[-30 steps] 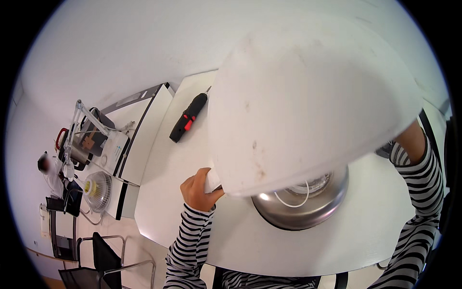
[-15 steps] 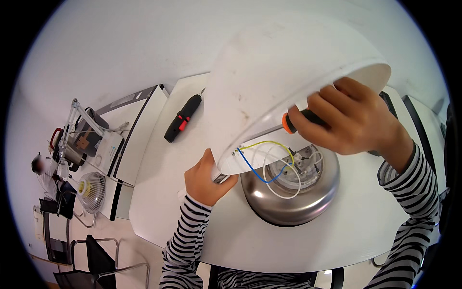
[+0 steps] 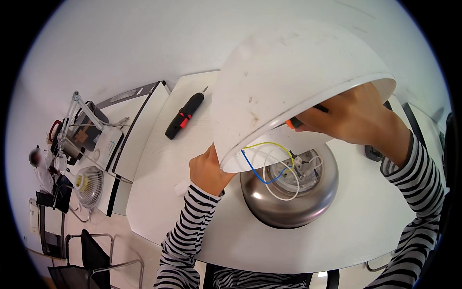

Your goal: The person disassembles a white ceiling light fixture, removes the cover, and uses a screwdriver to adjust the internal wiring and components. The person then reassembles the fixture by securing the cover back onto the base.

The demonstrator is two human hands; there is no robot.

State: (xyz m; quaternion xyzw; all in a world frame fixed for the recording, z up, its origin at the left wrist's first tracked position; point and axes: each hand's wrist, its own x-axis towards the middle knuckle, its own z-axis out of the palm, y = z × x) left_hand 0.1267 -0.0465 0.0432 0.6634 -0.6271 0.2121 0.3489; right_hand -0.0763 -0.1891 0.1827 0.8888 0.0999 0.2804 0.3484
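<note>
My left hand [image 3: 209,168] grips the lower left rim of a large white dome-shaped shell [image 3: 288,72], tilted up off the table with its opening toward me. My right hand [image 3: 353,115] reaches into the opening, closed around a screwdriver [image 3: 291,123] with a black and orange handle; its tip is hidden. Blue [image 3: 254,168], yellow-green and white wires run from inside the shell. They lead down to a round brushed-metal base [image 3: 288,204], which lies on the table with a clear inner part and connectors showing in its middle.
A black and red electric screwdriver [image 3: 184,115] lies at the table's far left. A small dark object [image 3: 373,153] sits beyond my right wrist. On a side desk stand a jointed desk lamp [image 3: 72,120] and a caged bulb lamp [image 3: 89,187]; a black chair [image 3: 94,250] and a person are farther left.
My right hand has moved deeper into the shell with the screwdriver, its fingers now partly behind the rim. The shell has tilted slightly, and my left hand has shifted a little right.
</note>
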